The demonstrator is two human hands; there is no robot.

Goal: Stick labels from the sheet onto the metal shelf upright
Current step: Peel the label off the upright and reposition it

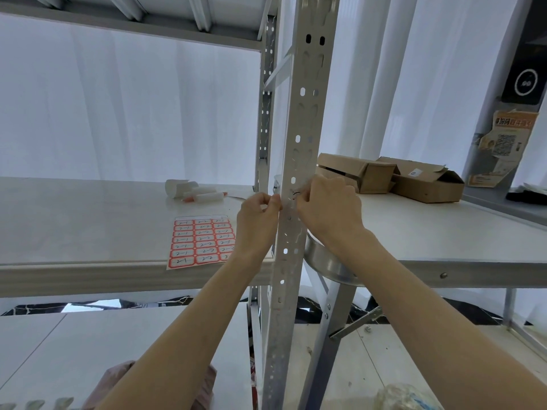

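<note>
Shelf board [88, 226]: pale, ran across the left half of the frame at mid-height.
Label sheet [202, 242]: lay flat on the board near its front edge, lower centre, just left of my left wrist; red-bordered labels in three columns with handwritten numbers.
White rolls [201, 194]: lay further back on the board, centre, beside a white cup tipped on its side.
Cardboard boxes [384, 177]: two, open, on the table [444, 232] at right of centre, behind my right hand.
Metal bowl [325, 263]: its rim showed under my right wrist, partly hidden by the upright.
Obstruction: my own fingers covered both ends of the label; only its middle was visible.
Metal shelf upright [305, 119]: perforated, ran top to bottom through the centre of the frame, between my two hands.
Label [294, 194]: sat on the upright's front face at mid-height, black writing and a trace of red showing.
Left hand [257, 214]: thumb and forefinger pinched the upright's left edge, level with the label.
Right hand [328, 208]: fingers curled, fingertips pinching the label's right end against the metal.
</note>
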